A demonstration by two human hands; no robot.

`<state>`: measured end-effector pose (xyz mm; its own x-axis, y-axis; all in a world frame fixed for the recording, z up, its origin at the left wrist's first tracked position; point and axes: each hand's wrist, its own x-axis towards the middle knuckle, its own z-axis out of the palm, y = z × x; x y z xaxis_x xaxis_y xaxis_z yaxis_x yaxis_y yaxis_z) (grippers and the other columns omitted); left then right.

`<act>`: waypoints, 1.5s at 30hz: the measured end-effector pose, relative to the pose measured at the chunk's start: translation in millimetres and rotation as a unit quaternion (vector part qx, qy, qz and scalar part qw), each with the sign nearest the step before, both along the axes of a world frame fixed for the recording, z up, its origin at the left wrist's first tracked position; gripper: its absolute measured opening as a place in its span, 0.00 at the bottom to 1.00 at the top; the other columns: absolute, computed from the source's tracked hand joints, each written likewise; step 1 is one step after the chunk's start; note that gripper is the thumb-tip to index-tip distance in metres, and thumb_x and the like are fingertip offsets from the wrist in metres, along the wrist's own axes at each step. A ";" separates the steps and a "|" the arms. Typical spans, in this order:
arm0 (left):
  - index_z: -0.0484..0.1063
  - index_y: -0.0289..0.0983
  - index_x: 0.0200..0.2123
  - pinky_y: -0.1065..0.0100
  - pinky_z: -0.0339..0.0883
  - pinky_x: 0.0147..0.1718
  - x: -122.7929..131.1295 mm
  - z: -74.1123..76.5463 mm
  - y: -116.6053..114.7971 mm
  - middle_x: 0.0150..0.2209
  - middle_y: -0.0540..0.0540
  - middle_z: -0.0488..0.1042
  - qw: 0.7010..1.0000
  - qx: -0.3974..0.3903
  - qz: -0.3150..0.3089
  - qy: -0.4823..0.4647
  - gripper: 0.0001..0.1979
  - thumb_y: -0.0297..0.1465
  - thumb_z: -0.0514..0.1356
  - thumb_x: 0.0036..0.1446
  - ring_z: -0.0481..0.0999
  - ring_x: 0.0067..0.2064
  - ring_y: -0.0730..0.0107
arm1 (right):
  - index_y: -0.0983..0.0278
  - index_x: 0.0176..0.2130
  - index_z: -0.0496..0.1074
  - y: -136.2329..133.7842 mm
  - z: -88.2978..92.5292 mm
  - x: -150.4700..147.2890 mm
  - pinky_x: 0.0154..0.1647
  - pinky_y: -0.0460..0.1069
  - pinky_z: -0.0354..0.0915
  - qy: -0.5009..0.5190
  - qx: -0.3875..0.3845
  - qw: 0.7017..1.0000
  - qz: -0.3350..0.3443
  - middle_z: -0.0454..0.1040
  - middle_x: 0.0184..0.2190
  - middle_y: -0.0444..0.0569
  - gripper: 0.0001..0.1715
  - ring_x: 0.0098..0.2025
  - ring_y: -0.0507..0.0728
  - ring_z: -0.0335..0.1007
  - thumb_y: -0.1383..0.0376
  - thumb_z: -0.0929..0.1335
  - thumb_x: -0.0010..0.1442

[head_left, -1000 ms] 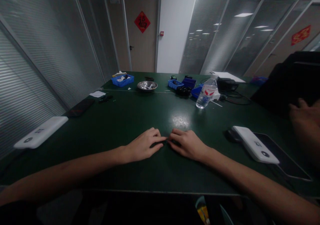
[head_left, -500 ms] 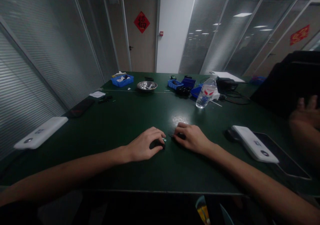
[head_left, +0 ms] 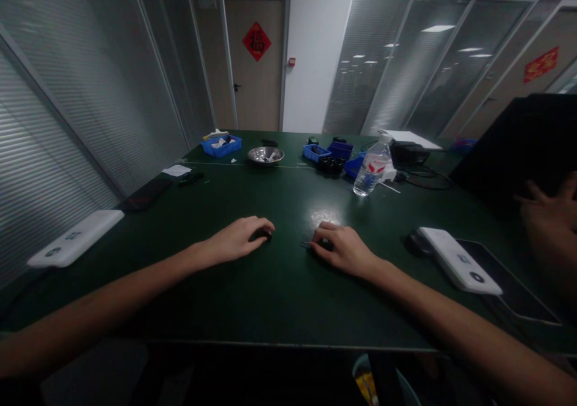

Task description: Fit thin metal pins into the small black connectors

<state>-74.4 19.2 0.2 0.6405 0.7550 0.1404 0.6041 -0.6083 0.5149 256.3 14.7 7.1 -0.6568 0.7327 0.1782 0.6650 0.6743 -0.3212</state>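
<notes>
My left hand [head_left: 238, 238] is a little above or on the green table [head_left: 270, 298], left of centre. Its thumb and fingers close on a small dark part [head_left: 269, 236], whose kind I cannot make out. To the right, my right hand [head_left: 340, 247] rests on the tabletop, thumb and fingertips pinched together. From that pinch a thin grey metal piece [head_left: 305, 244] points left; most of it is hidden by the fingers. A gap of bare table lies between the two hands.
A water bottle [head_left: 372, 166] stands beyond my right hand. Farther back are a steel bowl [head_left: 265, 161], a blue basket [head_left: 222, 148] and more blue trays [head_left: 315, 152]. White power banks [head_left: 460, 262] lie at both sides. Another person's hand [head_left: 552, 208] shows at the far right.
My left hand has moved left and slightly away from me with the small dark part, apart from my right hand. My right hand has barely moved. The other person's fingers have spread.
</notes>
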 end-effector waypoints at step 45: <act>0.83 0.38 0.43 0.55 0.71 0.55 -222.8 -7.9 90.5 0.47 0.39 0.83 0.914 0.113 0.368 0.131 0.15 0.31 0.57 0.60 0.80 0.50 0.52 | 0.63 0.43 0.76 -1.5 1.1 -1.1 0.36 0.49 0.64 0.001 -0.001 1.000 0.007 0.74 0.40 0.49 0.11 0.35 0.54 0.71 0.60 0.66 0.71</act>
